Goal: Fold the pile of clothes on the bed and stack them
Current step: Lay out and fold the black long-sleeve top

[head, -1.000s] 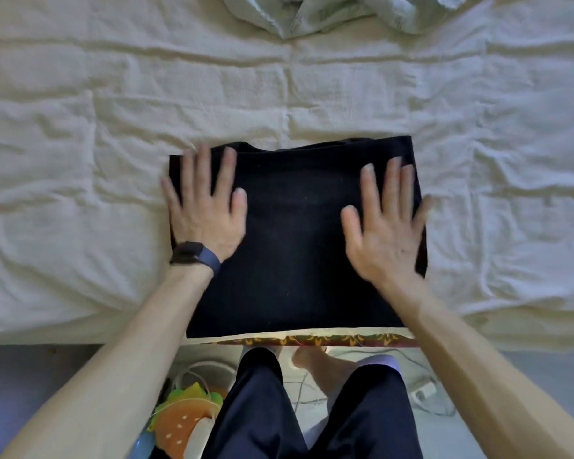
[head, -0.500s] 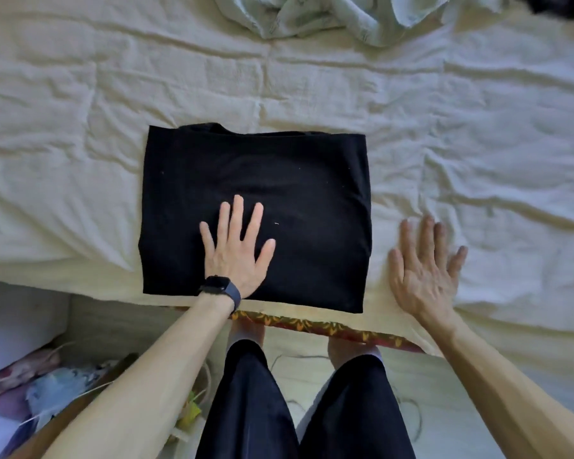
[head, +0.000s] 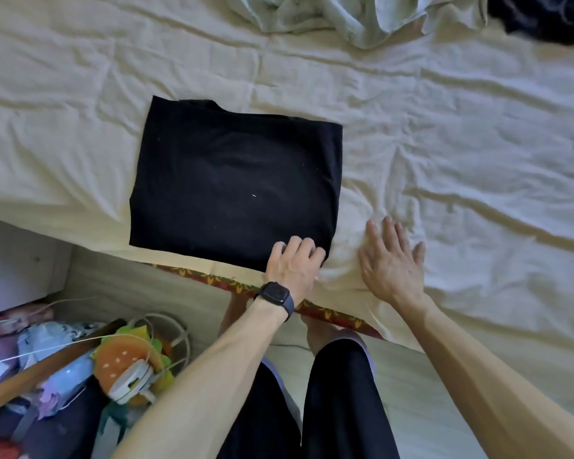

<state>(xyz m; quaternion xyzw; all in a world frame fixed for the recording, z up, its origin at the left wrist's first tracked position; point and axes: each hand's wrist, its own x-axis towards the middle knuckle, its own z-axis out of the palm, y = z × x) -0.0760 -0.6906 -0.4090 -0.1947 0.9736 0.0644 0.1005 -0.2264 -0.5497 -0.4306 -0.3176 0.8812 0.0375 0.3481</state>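
A black garment [head: 232, 180], folded into a neat rectangle, lies flat on the cream bedsheet [head: 461, 160] near the bed's front edge. My left hand [head: 294, 263], with a dark watch on the wrist, sits at the garment's near right corner, and its curled fingers grip the edge there. My right hand [head: 390, 260] lies flat on the sheet just right of the garment, fingers straight and spread, not touching the black cloth. A crumpled pale green garment [head: 345, 18] and a dark garment [head: 544, 18] lie unfolded at the far side.
The bed's front edge shows a red patterned trim [head: 212, 279]. On the floor at lower left lies clutter, including a burger-shaped plush toy [head: 126, 356] and a white round device [head: 130, 382]. My legs stand against the bed.
My left hand slid from the middle of the black garment to its near right corner and curled its fingers. The right hand stays flat on the sheet beside it.
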